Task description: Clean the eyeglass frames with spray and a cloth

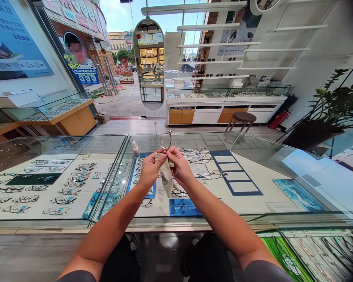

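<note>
Eyeglasses (170,141) stand up at the centre of the frame, pinched together with a beige cloth (166,178) by the left hand (148,169) and the right hand (181,167). Below spreads the glass bench (267,168); a small white bottle (135,150) stands on it, left of centre.

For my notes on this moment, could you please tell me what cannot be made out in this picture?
Glasses, head view: lower part hidden by the left hand and right hand.
Cloth, head view: its gripped upper part is partly covered by the hands.
Small bottle, head view: label print too small to read.
Plant, head view: cut off by the right edge.
</note>
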Demonstrator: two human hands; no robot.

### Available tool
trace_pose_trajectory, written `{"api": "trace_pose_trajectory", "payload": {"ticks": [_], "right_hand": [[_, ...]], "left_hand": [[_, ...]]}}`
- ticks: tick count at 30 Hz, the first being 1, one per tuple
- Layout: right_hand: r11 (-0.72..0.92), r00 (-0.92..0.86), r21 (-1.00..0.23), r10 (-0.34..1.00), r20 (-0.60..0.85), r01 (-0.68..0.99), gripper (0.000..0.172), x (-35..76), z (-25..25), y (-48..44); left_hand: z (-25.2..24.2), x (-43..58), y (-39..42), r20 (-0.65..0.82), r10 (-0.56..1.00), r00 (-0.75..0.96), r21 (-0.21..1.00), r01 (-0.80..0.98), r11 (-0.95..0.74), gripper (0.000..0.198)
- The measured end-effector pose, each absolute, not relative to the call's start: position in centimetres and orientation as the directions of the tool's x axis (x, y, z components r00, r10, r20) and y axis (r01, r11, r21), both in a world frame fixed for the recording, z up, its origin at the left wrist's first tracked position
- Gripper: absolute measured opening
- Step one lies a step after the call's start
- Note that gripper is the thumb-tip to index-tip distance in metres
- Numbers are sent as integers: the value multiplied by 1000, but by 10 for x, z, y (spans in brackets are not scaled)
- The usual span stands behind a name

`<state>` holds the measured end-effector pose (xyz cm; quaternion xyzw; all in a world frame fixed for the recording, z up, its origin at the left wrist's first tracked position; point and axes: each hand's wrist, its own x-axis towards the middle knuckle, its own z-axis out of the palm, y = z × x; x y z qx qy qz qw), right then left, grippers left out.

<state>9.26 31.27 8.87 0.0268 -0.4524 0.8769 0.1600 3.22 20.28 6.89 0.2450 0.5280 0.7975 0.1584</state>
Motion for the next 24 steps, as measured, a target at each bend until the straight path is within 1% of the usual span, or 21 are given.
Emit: {"api": "trace_pose_trajectory", "payload": {"ticks": [2, 5, 8, 11, 14, 18, 21, 24], "right_hand": [[-523, -948, -797, 253, 194, -303, 44, 92, 90, 315], [-461, -930, -819, 296, 220, -340, 32, 89, 89, 322], [-403, -886, -832, 416, 205, -382, 19, 84, 84, 331], [-360, -835, -843, 522, 174, -400, 13, 79, 81, 339], [-325, -832, -856, 521, 192, -401, 19, 77, 80, 343], [-214, -828, -879, 482, 285, -427, 22, 79, 81, 341], [-102, -833, -899, 431, 346, -426, 32, 82, 81, 339], [34, -843, -910, 363, 397, -413, 46, 84, 79, 340]], "left_hand": [[68, 27, 201, 230, 519, -823, 925, 19, -379, 55], [66, 17, 197, 245, 587, -772, 945, 55, -322, 56], [67, 9, 193, 270, 650, -710, 949, 83, -303, 55], [71, 8, 190, 284, 647, -708, 944, 88, -318, 55], [75, 10, 189, 270, 609, -746, 944, 79, -322, 59], [77, 12, 188, 276, 597, -753, 944, 94, -317, 58], [78, 14, 189, 295, 598, -745, 945, 138, -295, 57], [78, 16, 189, 322, 590, -740, 943, 193, -272, 57]]}}
